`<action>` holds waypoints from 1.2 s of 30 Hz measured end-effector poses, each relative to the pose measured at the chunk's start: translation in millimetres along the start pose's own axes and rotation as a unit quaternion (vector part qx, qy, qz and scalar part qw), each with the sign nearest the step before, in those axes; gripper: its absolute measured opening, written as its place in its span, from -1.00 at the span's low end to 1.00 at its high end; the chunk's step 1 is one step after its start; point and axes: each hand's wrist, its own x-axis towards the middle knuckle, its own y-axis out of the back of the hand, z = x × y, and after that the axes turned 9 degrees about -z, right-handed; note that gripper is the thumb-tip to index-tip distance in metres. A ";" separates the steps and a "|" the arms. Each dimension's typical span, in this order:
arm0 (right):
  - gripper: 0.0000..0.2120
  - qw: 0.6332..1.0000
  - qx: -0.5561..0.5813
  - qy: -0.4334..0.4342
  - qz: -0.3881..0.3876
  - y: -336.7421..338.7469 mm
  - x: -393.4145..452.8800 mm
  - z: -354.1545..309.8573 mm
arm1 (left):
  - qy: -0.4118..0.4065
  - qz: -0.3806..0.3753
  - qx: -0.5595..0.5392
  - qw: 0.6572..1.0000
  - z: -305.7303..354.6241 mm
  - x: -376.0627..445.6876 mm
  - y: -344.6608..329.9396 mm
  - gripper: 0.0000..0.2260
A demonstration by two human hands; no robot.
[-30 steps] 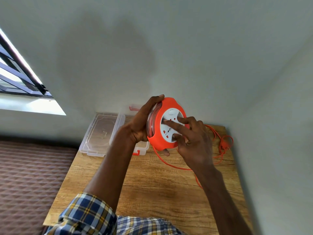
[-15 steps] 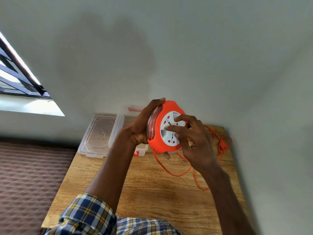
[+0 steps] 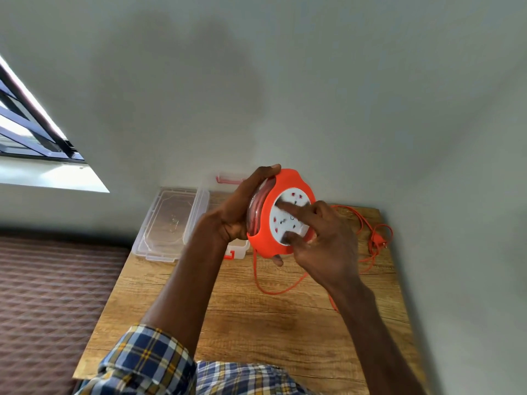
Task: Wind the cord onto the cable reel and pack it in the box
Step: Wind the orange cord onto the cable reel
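Cable reel: I am holding the orange cable reel (image 3: pixel 281 215) up above the tabletop (image 3: pixel 236 315), tilted on edge so its white socket face is pointing toward me and to my right.
Cord: part of the orange cord (image 3: pixel 261 277) is showing as wound turns inside the reel's clear left side; the rest is hanging from the reel's lower edge, looping over the tabletop and trailing off to the far right corner.
Plug: the plug (image 3: pixel 378 241) is lying on the tabletop near the right edge, among the loose loops.
Left hand: my left hand (image 3: pixel 238 212) is gripping the reel from behind, fingers clamped over its top rim and thumb side under its back.
Right hand: my right hand (image 3: pixel 322 243) is pressing on the white face, fingers (image 3: pixel 295 209) spread apart, one on the upper part and one on the lower edge.
Box: the clear box (image 3: pixel 238 248) is sitting on the tabletop behind the reel, mostly hidden by my left hand.
Lid: the clear lid (image 3: pixel 171 223) is lying flat just left of the box, at the tabletop's far left corner.
Sleeve: my plaid sleeve (image 3: pixel 145 363) is showing at the bottom.
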 end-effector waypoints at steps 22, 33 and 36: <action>-0.33 0.991 -0.029 0.118 -0.048 6.0 10.8 15.7 | -0.008 -0.014 -0.036 0.999 -2.7 -3.3 7.9 -0.43; -0.53 0.997 -0.015 0.069 0.021 -3.7 4.2 4.7 | -0.008 -0.001 -0.013 1.000 4.5 -4.5 4.4 -0.46; -0.47 1.000 0.022 -0.009 0.016 -0.6 3.7 -4.3 | -0.008 0.004 -0.012 1.000 2.9 -4.1 5.2 -0.46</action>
